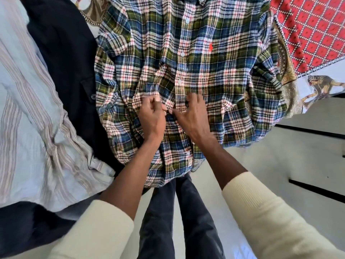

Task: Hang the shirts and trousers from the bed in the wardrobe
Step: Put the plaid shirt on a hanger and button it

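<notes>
A plaid shirt (205,58) in blue, green, white and red lies spread front-up on the bed, its hem hanging over the near edge. Its white buttons run down the middle. My left hand (152,114) pinches a fold of the shirt's front just left of the button line. My right hand (192,114) pinches the placket right beside it, thumb and fingers curled on the cloth. The two hands almost touch at a button about halfway down the shirt.
A black garment (65,58) lies left of the plaid shirt, and a pale striped shirt (31,118) lies further left. A red patterned bedcover (313,28) shows at the top right. White floor (280,161) and my dark trousers (186,221) are below.
</notes>
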### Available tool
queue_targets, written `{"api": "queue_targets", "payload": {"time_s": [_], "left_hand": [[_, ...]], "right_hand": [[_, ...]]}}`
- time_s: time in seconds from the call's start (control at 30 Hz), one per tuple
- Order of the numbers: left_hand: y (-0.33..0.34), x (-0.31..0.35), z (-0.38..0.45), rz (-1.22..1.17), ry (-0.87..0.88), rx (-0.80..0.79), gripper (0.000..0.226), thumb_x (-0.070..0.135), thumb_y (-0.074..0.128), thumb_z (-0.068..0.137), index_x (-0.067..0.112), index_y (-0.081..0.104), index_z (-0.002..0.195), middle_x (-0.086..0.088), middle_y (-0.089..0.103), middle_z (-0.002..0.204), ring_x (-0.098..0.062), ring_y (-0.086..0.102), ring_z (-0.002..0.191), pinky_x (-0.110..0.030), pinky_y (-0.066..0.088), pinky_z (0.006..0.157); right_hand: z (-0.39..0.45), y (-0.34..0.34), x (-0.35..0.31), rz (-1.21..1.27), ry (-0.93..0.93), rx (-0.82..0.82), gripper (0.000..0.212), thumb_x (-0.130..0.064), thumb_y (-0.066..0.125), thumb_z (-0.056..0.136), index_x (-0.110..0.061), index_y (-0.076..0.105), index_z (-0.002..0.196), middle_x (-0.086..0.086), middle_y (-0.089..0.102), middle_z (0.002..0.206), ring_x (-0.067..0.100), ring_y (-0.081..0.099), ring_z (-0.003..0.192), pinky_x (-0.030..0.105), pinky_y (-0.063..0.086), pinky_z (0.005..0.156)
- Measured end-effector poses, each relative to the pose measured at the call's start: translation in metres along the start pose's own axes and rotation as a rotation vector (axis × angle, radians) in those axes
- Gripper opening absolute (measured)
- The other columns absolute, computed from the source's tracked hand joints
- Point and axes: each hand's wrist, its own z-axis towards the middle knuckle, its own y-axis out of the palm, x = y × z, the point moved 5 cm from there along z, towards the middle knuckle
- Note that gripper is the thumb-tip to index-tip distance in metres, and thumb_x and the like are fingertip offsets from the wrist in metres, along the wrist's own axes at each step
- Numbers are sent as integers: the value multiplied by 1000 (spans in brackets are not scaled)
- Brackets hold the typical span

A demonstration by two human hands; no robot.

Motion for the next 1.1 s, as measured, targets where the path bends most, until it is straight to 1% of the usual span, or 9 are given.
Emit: {"api": "queue_targets", "payload": {"time_s": [0.1, 0.2, 0.33, 0.43, 0.6, 0.83, 0.9, 1.0, 1.1], "left_hand": [[-1, -20, -16, 52, -39, -75, 9, 23, 51, 101, 19, 59, 102, -3, 67, 90, -22, 64, 76, -32, 52, 62], [0, -17, -15, 81, -22, -82, 13, 15, 61, 95, 27, 59, 100, 8, 65, 93, -17, 65, 85, -34, 58, 72], [4, -19, -13, 139, -35, -131, 26, 7, 60, 94, 24, 67, 113, 8, 67, 111, -15, 67, 93, -36, 60, 77], [4, -16, -14, 224, 21, -150, 27, 8, 62, 94, 19, 69, 118, 1, 66, 122, -12, 65, 98, -23, 58, 78], [3, -12, -11, 223, 12, -104, 22, 6, 63, 93, 12, 70, 113, -1, 71, 111, -9, 66, 77, -13, 51, 56], [12, -6, -12, 308, 23, -115, 11, 3, 64, 91, 12, 69, 96, -5, 70, 100, -18, 67, 83, -28, 58, 69], [16, -5, -13, 308, 7, -140, 10, 4, 64, 91, 13, 69, 94, -4, 69, 100, -16, 66, 82, -26, 57, 68], [17, -9, -18, 197, -119, -165, 7, 11, 66, 91, 17, 69, 90, -1, 69, 88, -11, 58, 63, -19, 44, 48], [14, -15, -25, 19, -290, -159, 12, 12, 67, 91, 21, 67, 83, -5, 67, 75, -11, 50, 53, -20, 36, 43]], "right_hand": [[-16, -1, 0, -44, -55, 69, 37, -9, 64, 89, -1, 48, 121, 11, 53, 107, 21, 51, 88, 30, 49, 75], [-19, -12, -4, -48, -29, 108, 30, -5, 57, 89, -2, 47, 118, 7, 48, 103, 16, 47, 76, 17, 36, 59], [-28, -8, -2, -313, -100, 60, 35, -33, 67, 90, -9, 55, 111, 8, 46, 109, 14, 35, 90, 25, 38, 78], [-31, -5, -5, -363, -104, 3, 31, -28, 58, 97, -6, 56, 117, 7, 51, 109, 17, 40, 93, 31, 44, 91], [-29, 1, -18, -338, 24, -37, 27, -13, 46, 97, -3, 52, 121, 12, 58, 114, 23, 57, 95, 34, 51, 83], [-24, 2, -23, -335, 16, -28, 23, -13, 42, 101, -3, 59, 114, 10, 57, 107, 18, 48, 89, 31, 47, 82], [-20, 5, -20, -232, 59, -73, 17, -8, 47, 99, -2, 62, 103, 10, 61, 100, 16, 51, 82, 28, 48, 71], [-17, 4, 1, 385, 387, -109, 15, 2, 51, 94, -4, 65, 93, 7, 64, 80, 13, 49, 59, 33, 43, 52], [-20, 1, 10, 770, 580, -147, 18, 2, 58, 92, -10, 66, 82, 0, 61, 71, 10, 49, 61, 25, 40, 54]]}}
